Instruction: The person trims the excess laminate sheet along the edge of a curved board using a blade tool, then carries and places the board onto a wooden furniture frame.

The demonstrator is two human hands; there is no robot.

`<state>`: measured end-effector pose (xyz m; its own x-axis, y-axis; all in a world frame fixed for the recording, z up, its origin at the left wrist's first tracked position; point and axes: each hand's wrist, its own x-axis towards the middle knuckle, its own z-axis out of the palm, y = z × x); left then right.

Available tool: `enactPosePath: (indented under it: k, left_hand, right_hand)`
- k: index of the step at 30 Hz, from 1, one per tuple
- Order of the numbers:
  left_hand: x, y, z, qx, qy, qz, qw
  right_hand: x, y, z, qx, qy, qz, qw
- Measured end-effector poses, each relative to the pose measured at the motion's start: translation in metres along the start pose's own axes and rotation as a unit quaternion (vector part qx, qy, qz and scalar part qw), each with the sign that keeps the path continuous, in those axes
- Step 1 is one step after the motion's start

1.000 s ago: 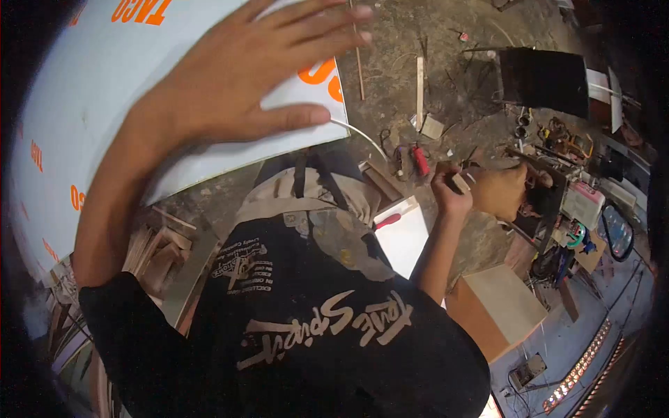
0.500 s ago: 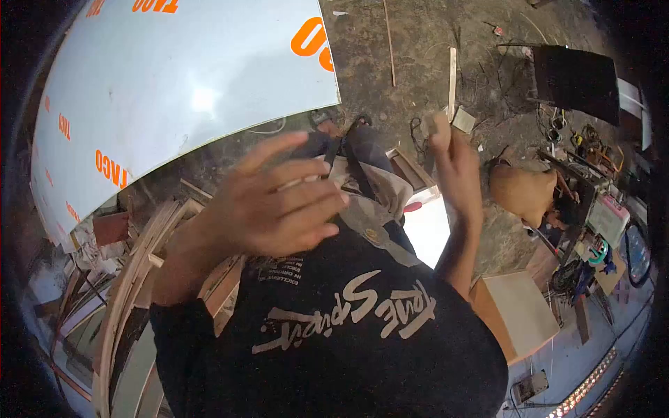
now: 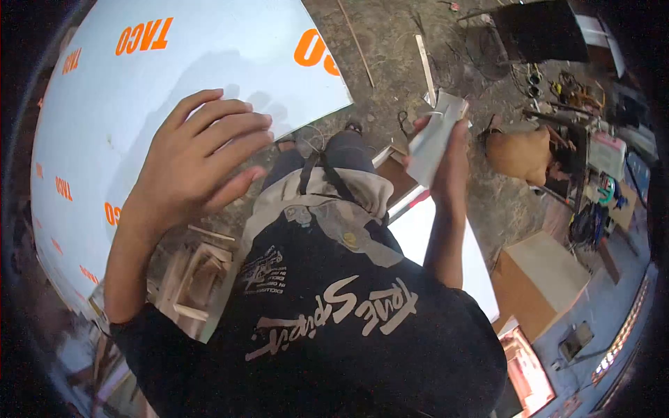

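Observation:
My right hand (image 3: 453, 157) grips a flat, pale grey rectangular piece (image 3: 437, 139), thumb on one side and fingers on the other; its exact kind is unclear. The piece is tilted, with a thin light strip across its upper part. My left hand (image 3: 202, 150) holds nothing, its fingers stretched out and apart. Beneath and beyond that hand lies a large white sheet (image 3: 230, 42) printed with orange TACO lettering, and the hand's shadow falls on it.
A white panel (image 3: 481, 268) and a wooden box (image 3: 540, 279) are at my right. A person (image 3: 519, 155) crouches farther off, near tools and cables. Wooden frames (image 3: 198, 275) stand at my left. A thin wood strip (image 3: 425, 70) lies on the floor.
My left hand has moved left and up, over the white sheet's edge. My right hand has turned, so the grey piece's broad face now shows. The whole view has shifted.

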<state>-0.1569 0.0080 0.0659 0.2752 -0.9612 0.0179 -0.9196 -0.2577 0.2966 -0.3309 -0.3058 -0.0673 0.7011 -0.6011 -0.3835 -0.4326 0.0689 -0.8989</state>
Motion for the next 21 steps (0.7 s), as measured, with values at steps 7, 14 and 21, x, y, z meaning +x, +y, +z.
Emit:
enactPosePath:
  k: [7, 14, 21]
  left_hand:
    - [-0.003, -0.042, 0.003, -0.021, -0.049, 0.066, 0.996]
    - [0.025, -0.103, 0.012, 0.171, -0.045, 0.074, 0.981]
    - [0.048, -0.125, 0.013, 0.148, 0.013, 0.081, 0.986]
  right_hand:
    - [-0.040, -0.013, 0.069, 0.169, 0.133, -0.027, 0.976]
    - [-0.025, -0.054, 0.113, 0.253, 0.236, -0.139, 0.928]
    - [-0.010, -0.054, 0.129, 0.102, 0.254, -0.159, 0.949]
